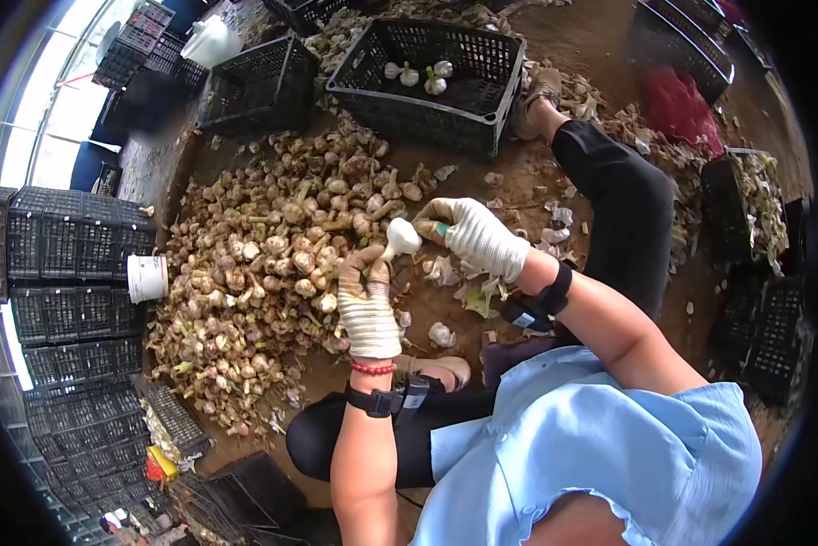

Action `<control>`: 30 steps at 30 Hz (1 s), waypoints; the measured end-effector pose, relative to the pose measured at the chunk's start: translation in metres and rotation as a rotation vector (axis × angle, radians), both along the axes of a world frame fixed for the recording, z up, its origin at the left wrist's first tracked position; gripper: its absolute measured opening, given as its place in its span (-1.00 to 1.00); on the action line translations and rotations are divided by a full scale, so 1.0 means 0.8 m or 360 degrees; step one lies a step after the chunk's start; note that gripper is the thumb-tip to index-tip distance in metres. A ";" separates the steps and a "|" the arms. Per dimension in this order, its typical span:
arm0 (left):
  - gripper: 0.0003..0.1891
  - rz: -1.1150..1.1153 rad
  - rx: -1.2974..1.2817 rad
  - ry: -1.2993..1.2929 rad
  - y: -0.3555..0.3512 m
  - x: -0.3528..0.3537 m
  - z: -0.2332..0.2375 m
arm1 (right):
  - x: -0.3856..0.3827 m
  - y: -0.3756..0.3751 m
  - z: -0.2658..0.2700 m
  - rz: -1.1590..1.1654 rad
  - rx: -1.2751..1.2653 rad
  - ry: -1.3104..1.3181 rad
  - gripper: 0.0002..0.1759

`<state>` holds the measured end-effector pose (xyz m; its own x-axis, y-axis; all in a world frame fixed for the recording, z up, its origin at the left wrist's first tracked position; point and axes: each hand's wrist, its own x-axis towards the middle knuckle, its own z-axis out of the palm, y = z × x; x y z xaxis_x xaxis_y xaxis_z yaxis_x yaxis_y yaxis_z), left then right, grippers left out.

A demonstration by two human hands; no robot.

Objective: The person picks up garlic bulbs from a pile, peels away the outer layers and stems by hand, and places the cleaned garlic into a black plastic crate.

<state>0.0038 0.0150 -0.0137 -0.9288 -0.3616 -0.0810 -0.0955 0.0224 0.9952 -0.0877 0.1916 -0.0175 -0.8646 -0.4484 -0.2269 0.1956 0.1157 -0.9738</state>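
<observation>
Two gloved hands worked beside the garlic pile [263, 273]: left hand [368, 309] pinched a garlic bulb [400, 238] by its stalk; right hand [472, 235], fingers curled closed, touched the bulb.

Gloved left hand [368, 305] pinching garlic bulb [401, 238] at centre, gloved right hand [472, 235] closed beside it at two o'clock, garlic pile [263, 264] at nine, black crate [404, 114] at twelve.

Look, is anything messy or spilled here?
Yes. Papery garlic skins lie scattered on the dirt floor near the left hand, which holds a garlic bulb. The garlic pile sprawls loose on the ground, not in the crate.
</observation>
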 end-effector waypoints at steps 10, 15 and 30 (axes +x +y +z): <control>-0.88 0.0053 0.0083 -0.0475 -0.004 0.004 0.021 | -0.029 0.036 -0.124 0.0611 0.0630 0.0867 -0.16; -0.80 -0.0282 -0.1004 -0.0584 -0.006 0.006 -0.042 | -0.013 0.001 -0.046 0.1168 0.0122 0.0478 -0.17; -0.45 0.0502 -0.0204 -0.0321 -0.047 0.011 -0.001 | -0.327 -0.219 -0.023 0.0093 0.0374 0.1026 -0.49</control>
<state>0.0127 -0.0226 -0.0143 -0.7405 -0.6457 -0.1863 -0.3111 0.0836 0.9467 -0.3496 0.0161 -0.0357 -0.8355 -0.5000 0.2278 -0.4275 0.3311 -0.8412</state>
